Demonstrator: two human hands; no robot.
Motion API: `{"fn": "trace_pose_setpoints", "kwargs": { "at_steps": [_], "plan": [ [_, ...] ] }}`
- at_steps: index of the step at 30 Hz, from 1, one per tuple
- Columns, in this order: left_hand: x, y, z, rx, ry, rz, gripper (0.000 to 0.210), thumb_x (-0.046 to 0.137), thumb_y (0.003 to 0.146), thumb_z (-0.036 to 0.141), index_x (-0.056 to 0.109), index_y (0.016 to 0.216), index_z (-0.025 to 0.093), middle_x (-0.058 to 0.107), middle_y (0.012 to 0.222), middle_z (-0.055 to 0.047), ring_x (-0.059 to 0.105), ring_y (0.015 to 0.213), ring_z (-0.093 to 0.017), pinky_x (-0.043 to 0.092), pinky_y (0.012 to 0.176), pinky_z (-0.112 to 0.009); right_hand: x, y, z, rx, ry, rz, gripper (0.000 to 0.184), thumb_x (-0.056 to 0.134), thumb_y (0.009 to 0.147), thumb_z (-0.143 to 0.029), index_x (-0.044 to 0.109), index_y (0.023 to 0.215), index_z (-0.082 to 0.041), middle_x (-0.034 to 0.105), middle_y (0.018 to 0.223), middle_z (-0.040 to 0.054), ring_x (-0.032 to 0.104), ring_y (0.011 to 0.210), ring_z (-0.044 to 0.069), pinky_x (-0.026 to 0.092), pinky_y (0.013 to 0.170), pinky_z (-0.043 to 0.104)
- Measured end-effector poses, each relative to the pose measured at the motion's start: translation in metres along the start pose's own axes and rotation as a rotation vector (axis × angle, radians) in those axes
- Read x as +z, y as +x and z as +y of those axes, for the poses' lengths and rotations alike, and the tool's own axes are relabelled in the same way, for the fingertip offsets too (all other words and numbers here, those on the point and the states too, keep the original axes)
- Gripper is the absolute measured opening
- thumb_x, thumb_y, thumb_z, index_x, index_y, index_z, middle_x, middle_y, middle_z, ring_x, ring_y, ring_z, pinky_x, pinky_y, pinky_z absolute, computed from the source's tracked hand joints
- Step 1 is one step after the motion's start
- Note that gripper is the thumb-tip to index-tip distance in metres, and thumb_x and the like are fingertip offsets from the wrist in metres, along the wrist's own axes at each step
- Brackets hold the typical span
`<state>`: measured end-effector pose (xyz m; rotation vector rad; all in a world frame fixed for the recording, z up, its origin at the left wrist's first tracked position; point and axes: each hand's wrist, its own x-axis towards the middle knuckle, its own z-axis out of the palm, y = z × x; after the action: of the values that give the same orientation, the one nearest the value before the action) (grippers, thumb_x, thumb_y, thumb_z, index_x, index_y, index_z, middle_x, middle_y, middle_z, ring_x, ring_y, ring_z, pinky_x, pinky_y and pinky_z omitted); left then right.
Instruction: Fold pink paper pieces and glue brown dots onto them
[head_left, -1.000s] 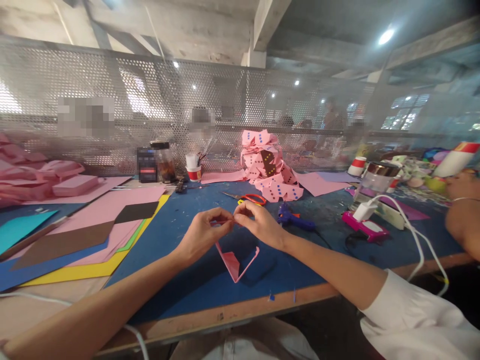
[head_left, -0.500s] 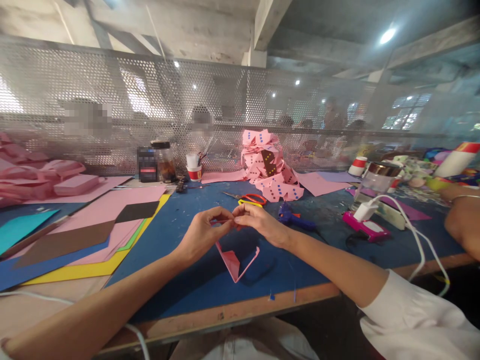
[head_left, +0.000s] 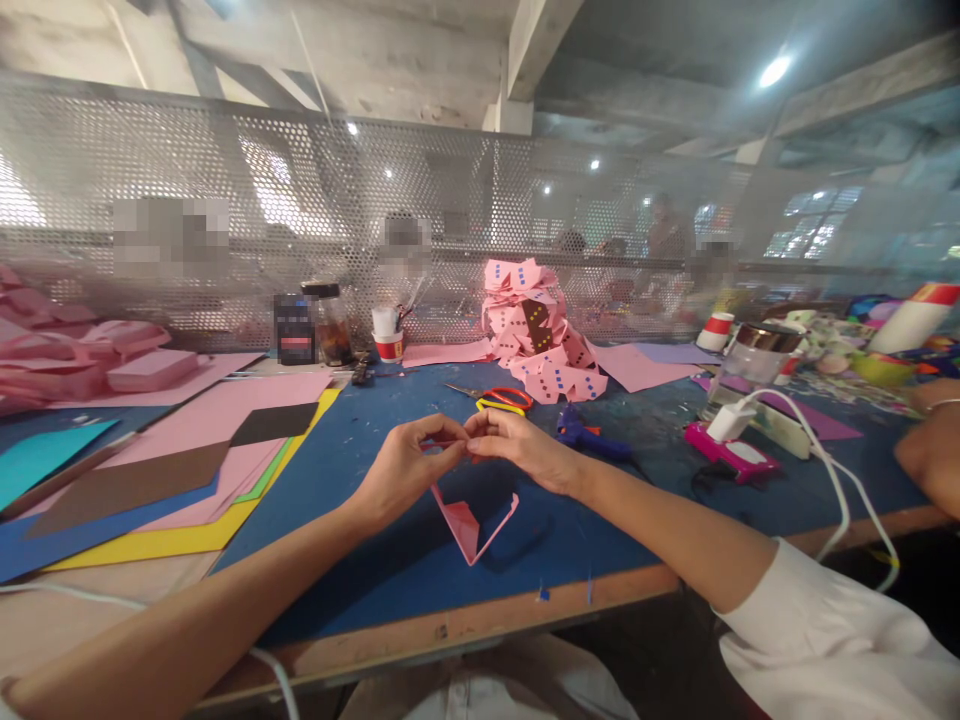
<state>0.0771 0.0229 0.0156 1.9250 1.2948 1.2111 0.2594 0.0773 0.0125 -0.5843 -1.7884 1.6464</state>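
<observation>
A folded pink paper strip (head_left: 463, 530), bent into an angular shape with a point toward me, hangs below my hands over the blue mat. My left hand (head_left: 405, 465) is closed, thumb and forefinger pinching the strip's upper edge. Fingertip to fingertip with it, my right hand (head_left: 525, 450) pinches at the same edge, where the fingers partly hide the paper. Just beyond my hands lie scissors (head_left: 506, 398) with red and yellow handles. A blue glue gun (head_left: 589, 435) rests to the right of them.
Behind stands a pile of pink folded pieces with dots (head_left: 529, 335). Coloured sheets (head_left: 172, 470) spread at left. A pink power strip (head_left: 731, 455) with a white cable, a lidded jar (head_left: 750, 365) and another person's hand (head_left: 934, 450) are at right. A perforated metal screen (head_left: 442, 190) closes the back.
My hands and the pink strip hold almost the same position, with only slight movement of the right fingers. The other person's hand at the far right has shifted a little.
</observation>
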Motion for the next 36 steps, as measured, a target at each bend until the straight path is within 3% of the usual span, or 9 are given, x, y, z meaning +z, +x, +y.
{"fn": "trace_pose_setpoints", "kwargs": {
  "at_steps": [8, 16, 27, 36],
  "plan": [
    [-0.003, -0.001, 0.001, -0.065, -0.064, -0.044, 0.02, 0.062, 0.085, 0.035, 0.069, 0.082, 0.016, 0.068, 0.079, -0.002, 0.06, 0.074, -0.016, 0.05, 0.062, -0.022, -0.004, 0.001, 0.001, -0.044, -0.084, 0.001, 0.027, 0.073, 0.08, -0.033, 0.061, 0.099, -0.017, 0.063, 0.092, 0.0024, 0.06, 0.084, 0.014, 0.047, 0.08, 0.028],
    [-0.004, 0.001, -0.003, -0.065, -0.064, -0.054, 0.019, 0.061, 0.085, 0.033, 0.07, 0.082, 0.016, 0.069, 0.078, -0.001, 0.063, 0.078, -0.017, 0.049, 0.07, -0.024, -0.007, 0.006, 0.011, -0.11, -0.17, 0.0, 0.028, 0.072, 0.082, -0.037, 0.06, 0.099, -0.017, 0.065, 0.09, 0.0024, 0.062, 0.083, 0.014, 0.049, 0.081, 0.03],
    [-0.004, 0.0, -0.002, -0.031, 0.015, -0.056, 0.021, 0.058, 0.084, 0.032, 0.071, 0.083, 0.017, 0.072, 0.082, -0.003, 0.065, 0.081, -0.02, 0.048, 0.075, -0.027, -0.004, 0.001, 0.005, -0.242, -0.488, 0.057, 0.011, 0.061, 0.088, -0.023, 0.06, 0.098, -0.019, 0.066, 0.093, 0.0026, 0.063, 0.085, 0.016, 0.05, 0.082, 0.031],
    [-0.003, -0.002, -0.003, 0.0, 0.104, -0.047, 0.018, 0.057, 0.082, 0.026, 0.072, 0.085, 0.018, 0.074, 0.084, -0.002, 0.067, 0.084, -0.02, 0.051, 0.079, -0.029, -0.002, -0.003, 0.005, -0.332, -0.745, 0.09, 0.013, 0.058, 0.089, -0.018, 0.058, 0.101, -0.022, 0.068, 0.097, 0.0023, 0.064, 0.088, 0.017, 0.049, 0.082, 0.032]
  ]
}}
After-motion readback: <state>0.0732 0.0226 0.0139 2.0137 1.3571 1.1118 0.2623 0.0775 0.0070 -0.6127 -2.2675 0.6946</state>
